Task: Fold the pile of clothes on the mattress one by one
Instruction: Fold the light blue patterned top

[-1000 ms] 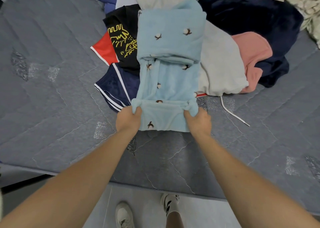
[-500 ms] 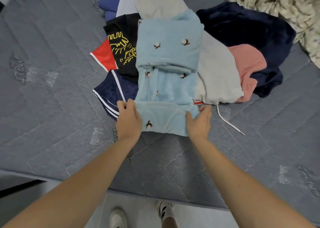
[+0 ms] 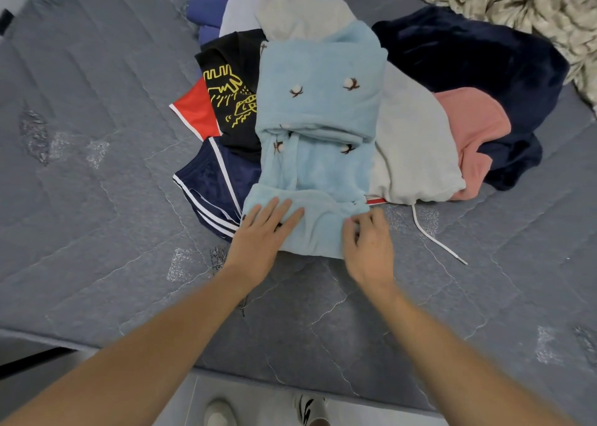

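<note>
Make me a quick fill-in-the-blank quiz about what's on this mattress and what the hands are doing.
1. Both hands rest on the near end of a light ____ garment.
2. The left hand lies with its fingers ____ on the cloth.
3. The drawing on the black shirt is ____.
4. The right hand has its fingers ____ at the cloth's edge.

Missing words: blue; flat; yellow; curled

A light blue fleece garment [image 3: 318, 154] with small cotton-flower motifs lies partly folded lengthwise atop the pile of clothes [image 3: 416, 128], its near hem under both hands. Beyond the left hand lie navy white-striped shorts [image 3: 213, 186] and a black yellow-printed shirt [image 3: 231, 92]; beyond the right, grey, pink and dark navy garments, all on the grey quilted mattress [image 3: 97, 199].
</note>
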